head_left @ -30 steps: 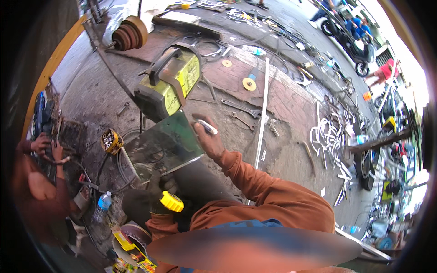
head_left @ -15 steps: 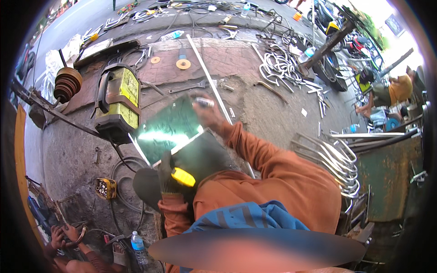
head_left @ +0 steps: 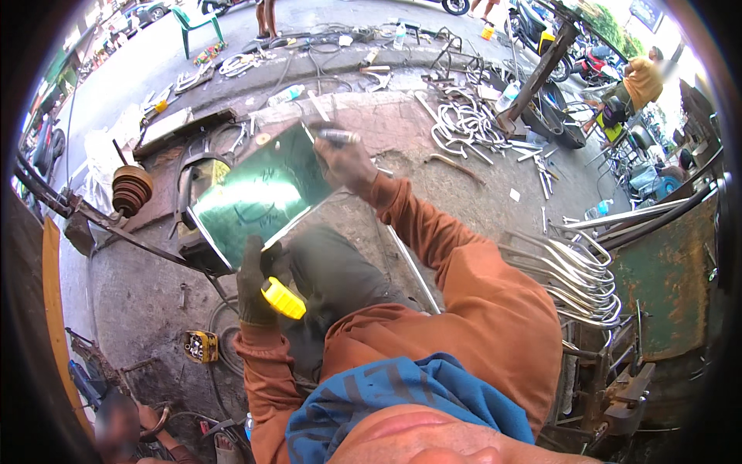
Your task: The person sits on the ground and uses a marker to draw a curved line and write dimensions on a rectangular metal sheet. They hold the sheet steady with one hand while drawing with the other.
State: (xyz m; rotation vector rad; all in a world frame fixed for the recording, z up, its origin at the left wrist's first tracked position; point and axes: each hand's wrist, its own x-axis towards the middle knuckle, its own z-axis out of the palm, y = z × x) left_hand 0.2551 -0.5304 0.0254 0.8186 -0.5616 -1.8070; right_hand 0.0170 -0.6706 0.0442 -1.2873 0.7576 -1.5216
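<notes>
A shiny dark green sheet (head_left: 272, 213) with dark handwritten marks and a bright reflection is tilted above my legs. My left hand (head_left: 253, 284), in a dark glove, is closed at the sheet's near edge. With it I also hold a yellow tape measure (head_left: 284, 298); the fingers partly hide both. My right hand (head_left: 348, 164), bare, grips the sheet's right corner. A silvery marker (head_left: 338, 136) is held in its fingers, pointing across the corner.
Behind the sheet stands a yellow-black machine (head_left: 202, 182), mostly covered. Bent metal rods (head_left: 576, 278) lie at right, tube scraps (head_left: 471, 127) farther off. A small yellow box of metal bits (head_left: 201, 346) sits at left. Another person's hand (head_left: 148, 417) shows at lower left.
The sheet has moved up and left and now covers much of the machine. Both hands moved with it, still holding the tape measure and marker. The view has tilted, showing more street.
</notes>
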